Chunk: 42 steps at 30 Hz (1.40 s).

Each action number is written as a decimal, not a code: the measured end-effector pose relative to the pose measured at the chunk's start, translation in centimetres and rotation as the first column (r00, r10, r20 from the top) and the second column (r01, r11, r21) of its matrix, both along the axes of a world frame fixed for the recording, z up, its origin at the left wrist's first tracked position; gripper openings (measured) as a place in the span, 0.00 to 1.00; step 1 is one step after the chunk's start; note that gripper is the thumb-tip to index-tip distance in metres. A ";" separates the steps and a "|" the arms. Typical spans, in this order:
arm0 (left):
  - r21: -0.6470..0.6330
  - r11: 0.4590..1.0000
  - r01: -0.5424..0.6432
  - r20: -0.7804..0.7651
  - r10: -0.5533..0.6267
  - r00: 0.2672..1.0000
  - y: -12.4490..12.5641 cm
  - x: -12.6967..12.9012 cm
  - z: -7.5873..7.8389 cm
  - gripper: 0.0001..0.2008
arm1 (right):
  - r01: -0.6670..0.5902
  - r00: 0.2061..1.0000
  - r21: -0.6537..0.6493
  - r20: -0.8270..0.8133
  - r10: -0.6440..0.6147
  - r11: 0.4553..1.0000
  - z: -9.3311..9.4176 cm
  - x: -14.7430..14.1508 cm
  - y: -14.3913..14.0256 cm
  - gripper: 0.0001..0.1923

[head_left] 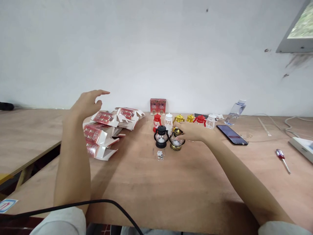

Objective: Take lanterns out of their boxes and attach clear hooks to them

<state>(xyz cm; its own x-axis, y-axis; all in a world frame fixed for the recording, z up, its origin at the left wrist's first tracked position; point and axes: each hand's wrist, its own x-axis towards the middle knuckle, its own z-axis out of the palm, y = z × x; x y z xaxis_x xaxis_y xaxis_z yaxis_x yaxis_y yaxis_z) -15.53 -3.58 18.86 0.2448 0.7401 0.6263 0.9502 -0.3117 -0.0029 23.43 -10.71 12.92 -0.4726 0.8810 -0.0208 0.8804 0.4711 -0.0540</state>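
The left hand (86,102) is hovering in the left of the frame, fingers spread and holding nothing, just above the pile of folded red-and-white boxes (102,132). Right of it, at frame centre, a black lantern (161,136) is standing beside a gold lantern (176,141). The right hand (193,132) is reaching in from the right, fingers closing around the gold lantern's top; how firm the grip is I cannot tell. A light pinch on the body, lifting straight up, would probably be sparing the black neighbour a knock. Further right, a phone (231,134) and a screwdriver (283,160) are lying.
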 end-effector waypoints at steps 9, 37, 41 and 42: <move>-0.118 0.910 0.398 -0.075 -0.408 0.910 -3.2 10.4 -0.8 0.19 | -0.039 0.986 0.028 -0.161 0.043 0.999 1.6 1.9 0.5 0.20; -0.354 0.822 0.447 -0.192 -0.531 0.825 -1.8 15.5 -4.9 0.24 | 0.165 0.594 0.263 -0.796 0.117 0.951 2.1 2.3 1.2 0.18; -0.178 0.755 0.631 -0.055 -0.648 0.759 -3.5 17.0 -5.0 0.35 | 0.122 0.254 -0.097 -0.959 -0.126 0.988 0.1 -0.1 1.7 0.20; -0.122 0.727 0.675 -0.024 -0.682 0.731 -3.9 17.5 -5.3 0.37 | 0.027 0.189 -0.238 -0.953 -0.238 0.971 -0.6 -0.7 1.6 0.21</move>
<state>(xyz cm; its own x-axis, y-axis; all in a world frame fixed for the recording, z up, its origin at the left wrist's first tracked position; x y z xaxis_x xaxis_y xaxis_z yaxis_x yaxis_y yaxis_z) 1.98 -7.49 13.55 0.7416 0.4168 0.5257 0.4833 -0.8754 0.0123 22.70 -9.16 12.32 -0.0864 0.9677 0.2368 0.1262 0.2464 -0.9609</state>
